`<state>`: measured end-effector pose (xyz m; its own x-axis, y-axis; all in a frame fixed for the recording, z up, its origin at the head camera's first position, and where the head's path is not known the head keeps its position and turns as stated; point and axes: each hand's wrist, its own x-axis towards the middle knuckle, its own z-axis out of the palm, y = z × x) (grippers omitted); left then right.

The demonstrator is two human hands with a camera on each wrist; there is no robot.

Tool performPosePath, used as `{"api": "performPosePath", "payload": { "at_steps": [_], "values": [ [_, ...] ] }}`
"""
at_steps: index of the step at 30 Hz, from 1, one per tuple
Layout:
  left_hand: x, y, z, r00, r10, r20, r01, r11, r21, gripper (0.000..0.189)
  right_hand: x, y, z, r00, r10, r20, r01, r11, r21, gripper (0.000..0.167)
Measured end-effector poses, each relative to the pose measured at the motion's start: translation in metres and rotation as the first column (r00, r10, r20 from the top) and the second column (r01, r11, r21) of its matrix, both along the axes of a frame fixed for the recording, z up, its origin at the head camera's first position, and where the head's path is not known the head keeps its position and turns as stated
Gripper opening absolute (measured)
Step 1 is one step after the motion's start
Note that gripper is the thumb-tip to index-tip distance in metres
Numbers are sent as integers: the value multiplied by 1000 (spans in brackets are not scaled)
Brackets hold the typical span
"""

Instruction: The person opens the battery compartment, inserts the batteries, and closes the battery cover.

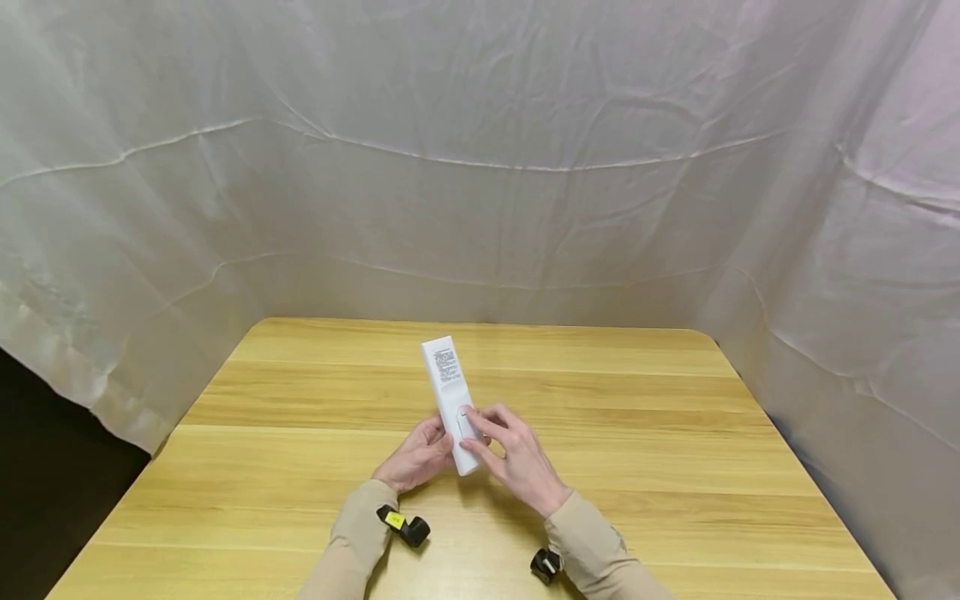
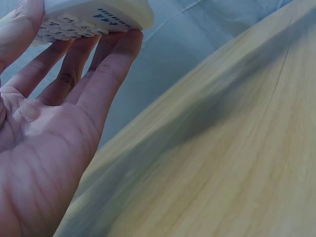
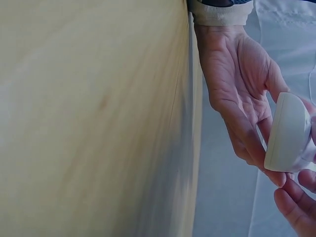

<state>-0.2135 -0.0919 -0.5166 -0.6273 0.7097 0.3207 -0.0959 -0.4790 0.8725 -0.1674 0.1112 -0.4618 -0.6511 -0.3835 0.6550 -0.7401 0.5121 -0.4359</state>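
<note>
A white remote control (image 1: pixel 446 385) is held slantwise above the table, its back with small printed text and an oval battery cover (image 1: pixel 462 422) turned up. My left hand (image 1: pixel 417 457) grips its lower part from the left, thumb on one edge and fingers underneath. In the left wrist view, rubbery number keys (image 2: pixel 64 27) show on its underside. My right hand (image 1: pixel 523 467) has its thumb and a finger on the battery cover area. In the right wrist view the remote's rounded end (image 3: pixel 287 132) is seen, with right-hand fingers (image 3: pixel 296 210) at the frame's edge.
The hands work over a light wood table (image 1: pixel 300 467). Pale hanging cloth (image 1: pixel 480 208) surrounds its back and sides. A black wrist strap with a yellow label (image 1: pixel 395 519) is on the left wrist, and a black device (image 1: pixel 545 566) is at the right wrist.
</note>
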Motion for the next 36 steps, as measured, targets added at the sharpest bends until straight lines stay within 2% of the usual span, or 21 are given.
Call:
{"api": "performPosePath", "payload": {
  "at_steps": [9, 18, 25, 36],
  "values": [
    [-1, -1, -2, 1000, 7, 7, -7, 1000, -5, 35, 0, 1, -2, 999, -7, -42, 8, 1000, 22, 48],
    [-1, 0, -2, 1000, 5, 9, -5, 1000, -7, 34, 0, 1, -1, 999, -28, -41, 31, 997, 69, 46],
    [0, -1, 0, 1000, 2, 31, -3, 999, 33, 34, 0, 0, -1, 997, -58, -50, 65, 989, 131, 43],
    [0, -1, 1, 1000, -10, 28, 9, 999, 48, 34, 0, 1, -3, 998, -56, -35, 59, 992, 112, 43]
  ]
}}
